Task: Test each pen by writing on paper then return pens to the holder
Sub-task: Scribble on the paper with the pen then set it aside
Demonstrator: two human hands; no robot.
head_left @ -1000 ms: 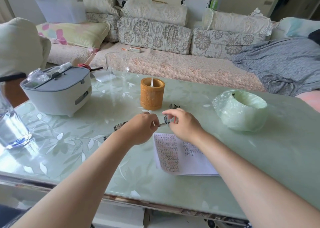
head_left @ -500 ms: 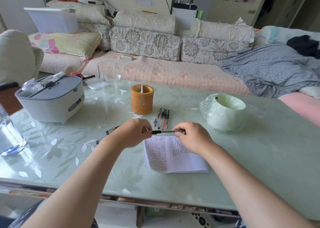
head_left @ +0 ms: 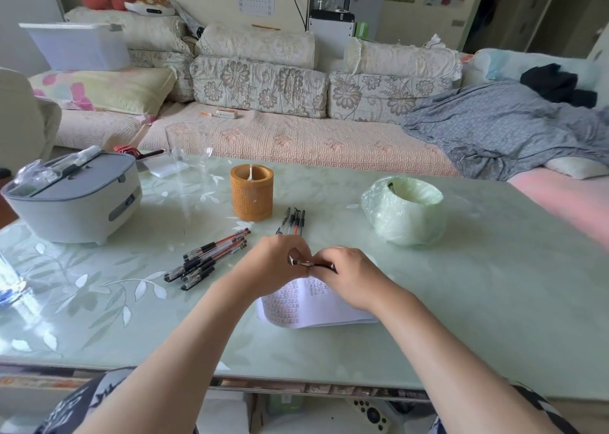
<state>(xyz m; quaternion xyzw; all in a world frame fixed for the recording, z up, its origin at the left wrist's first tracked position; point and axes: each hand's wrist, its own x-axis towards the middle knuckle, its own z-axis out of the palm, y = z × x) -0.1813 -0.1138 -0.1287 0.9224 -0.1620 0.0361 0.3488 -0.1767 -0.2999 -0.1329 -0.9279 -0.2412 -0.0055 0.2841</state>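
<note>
My left hand and my right hand meet above the top edge of a written-on sheet of paper, and both pinch one dark pen held level between them. Most of that pen is hidden by my fingers. A bunch of several pens lies on the table to the left of my hands. A smaller row of pens lies just beyond my hands. The orange cylindrical holder stands behind them with one white stick inside.
The green glass-topped table carries a grey lidded appliance at the left, a clear glass behind the holder and a green plastic-bagged bowl at the right. A sofa with cushions runs behind the table.
My hands have drawn together, closing the gap along the pen that they held stretched out half a second ago. The camera has tilted back, bringing the left bunch of pens into view.
</note>
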